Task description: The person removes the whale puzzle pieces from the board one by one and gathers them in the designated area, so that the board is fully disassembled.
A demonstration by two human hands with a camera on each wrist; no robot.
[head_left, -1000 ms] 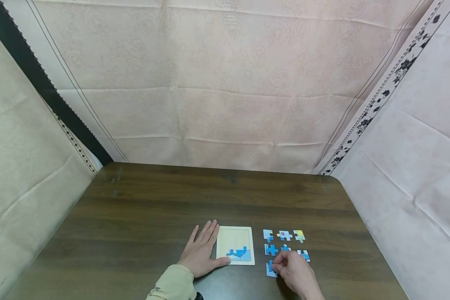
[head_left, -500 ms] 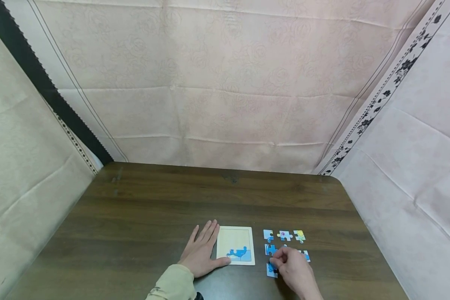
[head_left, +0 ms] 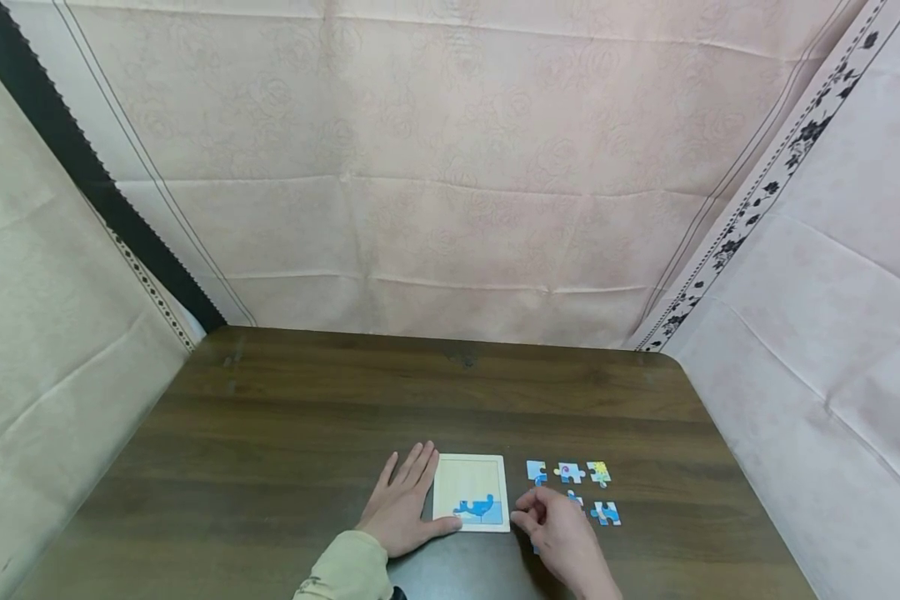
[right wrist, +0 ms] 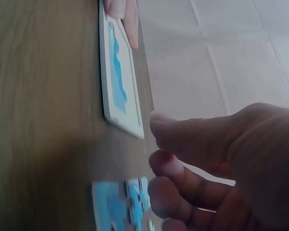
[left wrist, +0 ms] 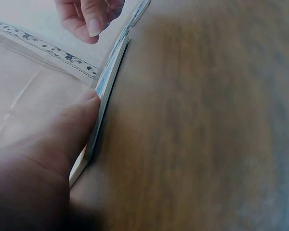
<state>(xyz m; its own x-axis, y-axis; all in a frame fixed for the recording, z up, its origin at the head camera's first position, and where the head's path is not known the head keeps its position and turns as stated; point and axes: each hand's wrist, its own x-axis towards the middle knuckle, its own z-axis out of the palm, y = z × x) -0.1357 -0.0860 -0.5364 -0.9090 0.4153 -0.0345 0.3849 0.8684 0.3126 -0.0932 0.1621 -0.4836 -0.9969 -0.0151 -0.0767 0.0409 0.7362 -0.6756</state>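
Observation:
My left hand [head_left: 403, 510] lies flat beside a light wooden puzzle board [head_left: 468, 477], fingers straight, thumb [left wrist: 82, 113] on its lower left corner. Blue puzzle pieces [head_left: 487, 511] fill the board's lower part; its upper part is bare. Just right of the board hovers my right hand [head_left: 564, 537], fingers loosely bent. In the right wrist view a gap shows between thumb and index finger, and I see nothing held there. Below those fingertips lies a blue corner piece [right wrist: 106, 207], with other pieces [right wrist: 135, 204] behind it. In the head view my right hand hides some of these.
A row of three pieces [head_left: 569, 472] lies right of the board at the back. Nearer are a blue-and-white piece [head_left: 606, 513] and a partly covered one [head_left: 574, 498]. All rest on a brown wooden table [head_left: 307, 425], with pale patterned cloth [head_left: 450, 167] around it.
My right hand has moved left, from over the loose pieces toward the board's right edge. The right-hand piece it partly covered now shows fully. My left hand and the board stay put.

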